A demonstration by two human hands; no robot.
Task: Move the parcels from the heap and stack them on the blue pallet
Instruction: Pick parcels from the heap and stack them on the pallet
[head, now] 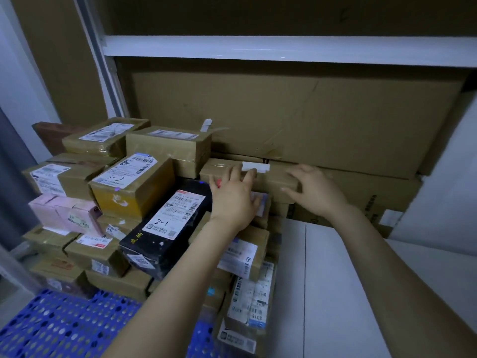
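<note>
A long brown cardboard parcel (275, 177) with a white tape strip lies on top of the stacked parcels, against a big flat carton. My left hand (232, 197) presses on its left end with fingers spread and fairly straight. My right hand (313, 192) rests on its right end, fingers laid over the top and thumb against the front face. The blue pallet (51, 326) shows at the bottom left, under the stack. On the stack I see a black parcel (167, 228), a yellow-brown box (134, 187) and a pink box (64, 213).
Large flat cartons (296, 117) lean against the wall behind the stack, under a white shelf rail (284, 50). A white surface (348, 280) lies to the right of the parcels. A grey curtain (13, 177) hangs at the far left.
</note>
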